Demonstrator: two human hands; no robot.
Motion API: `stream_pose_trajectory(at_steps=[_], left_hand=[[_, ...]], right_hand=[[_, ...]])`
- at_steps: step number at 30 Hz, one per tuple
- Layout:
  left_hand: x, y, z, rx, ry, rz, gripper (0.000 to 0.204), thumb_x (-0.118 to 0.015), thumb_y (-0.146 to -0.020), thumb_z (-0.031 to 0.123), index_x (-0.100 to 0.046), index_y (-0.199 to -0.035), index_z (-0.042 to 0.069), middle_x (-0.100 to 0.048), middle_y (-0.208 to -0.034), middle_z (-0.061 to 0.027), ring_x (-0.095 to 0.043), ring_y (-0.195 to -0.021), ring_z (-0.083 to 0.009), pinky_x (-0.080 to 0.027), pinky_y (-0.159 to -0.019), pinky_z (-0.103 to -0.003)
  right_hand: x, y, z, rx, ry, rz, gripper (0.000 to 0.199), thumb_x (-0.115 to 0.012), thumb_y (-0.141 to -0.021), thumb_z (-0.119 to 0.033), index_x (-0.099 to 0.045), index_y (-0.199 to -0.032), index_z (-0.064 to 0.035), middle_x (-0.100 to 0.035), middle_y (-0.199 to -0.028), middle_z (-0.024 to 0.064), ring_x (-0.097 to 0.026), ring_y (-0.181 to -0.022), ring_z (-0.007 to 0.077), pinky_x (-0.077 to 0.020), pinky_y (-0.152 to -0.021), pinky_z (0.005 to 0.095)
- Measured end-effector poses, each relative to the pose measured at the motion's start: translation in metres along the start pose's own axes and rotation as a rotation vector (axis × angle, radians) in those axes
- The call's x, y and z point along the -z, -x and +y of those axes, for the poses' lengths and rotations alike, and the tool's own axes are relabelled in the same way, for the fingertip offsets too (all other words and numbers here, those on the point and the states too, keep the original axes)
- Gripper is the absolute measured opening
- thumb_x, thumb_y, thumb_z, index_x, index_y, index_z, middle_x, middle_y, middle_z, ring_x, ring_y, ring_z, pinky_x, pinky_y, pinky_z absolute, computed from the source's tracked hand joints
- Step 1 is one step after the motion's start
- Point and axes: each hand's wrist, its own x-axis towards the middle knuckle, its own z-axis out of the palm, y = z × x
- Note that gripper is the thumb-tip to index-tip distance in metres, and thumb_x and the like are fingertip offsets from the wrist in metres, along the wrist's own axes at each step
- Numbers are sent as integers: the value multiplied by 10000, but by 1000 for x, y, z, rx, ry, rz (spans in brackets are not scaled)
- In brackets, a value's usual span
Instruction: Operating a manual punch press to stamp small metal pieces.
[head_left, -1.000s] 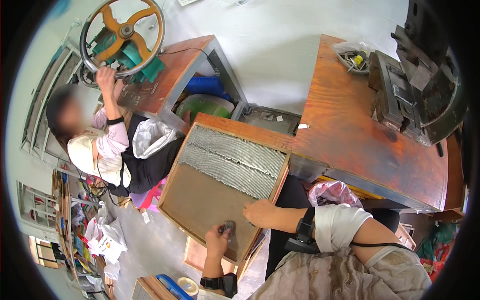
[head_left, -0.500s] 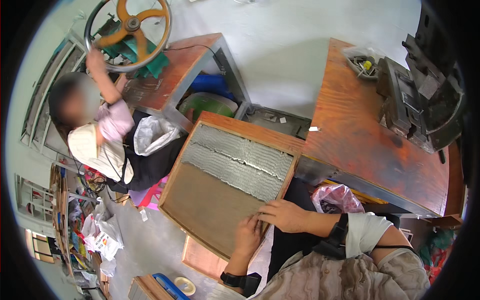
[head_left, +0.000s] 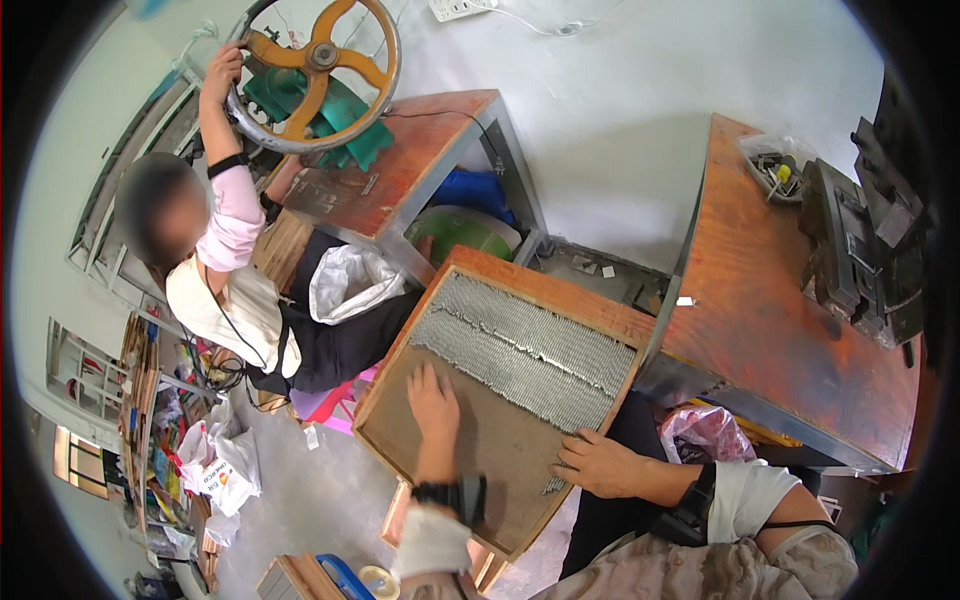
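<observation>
Left hand (head_left: 433,398) moved up tray (head_left: 470,450), flat, open; right hand (head_left: 597,462) open, touching pins (head_left: 520,350).

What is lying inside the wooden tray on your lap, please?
The wooden tray holds rows of small grey metal pieces; its brown base is partly covered by my left hand.

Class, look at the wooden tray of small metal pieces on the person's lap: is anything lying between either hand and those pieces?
Nothing visible does. The left hand lies flat on the bare brown floor of the wooden tray, just below the metal pieces. The right hand rests at the tray's lower right edge, fingers touching a few pieces there.
</observation>
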Motion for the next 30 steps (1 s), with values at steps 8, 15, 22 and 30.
stream_pose_trajectory(at_steps=[8,15,22,30], left_hand=[[-52,-73,-33,62,-148,-202,517,-421,-952,345,-349,-1388,76,-338,-1455,-75,-247,-1373,-280,-212,-1068,-565],[-26,-76,-60,153,176,91,301,-592,-833,103,-619,-1123,26,-640,-1080,-192,-627,-988,-304,-475,-855,-378],[-16,-109,-87,291,240,-208,360,-774,-652,43,-692,-1002,24,-705,-879,-125,-683,-764,-184,-529,-689,-290],[-22,-99,-95,494,604,-177,289,-699,-739,-56,-673,-1024,-12,-688,-853,-85,-639,-714,-130,-517,-577,-243]], right_hand=[[6,0,-1,-37,-55,-86,374,-486,-827,-161,-551,-1184,-74,-516,-1073,85,-460,-1093,239,-321,-960,412],[6,0,1,-25,-75,-66,374,-483,-829,-159,-548,-1185,-62,-516,-1085,97,-466,-1090,252,-326,-962,424],[4,1,2,-35,-125,-10,363,-475,-832,-153,-551,-1172,-49,-519,-1059,97,-479,-1059,249,-342,-940,417],[3,2,2,-33,-118,13,347,-478,-829,-151,-561,-1151,-51,-523,-1036,94,-487,-1035,245,-341,-932,407]])
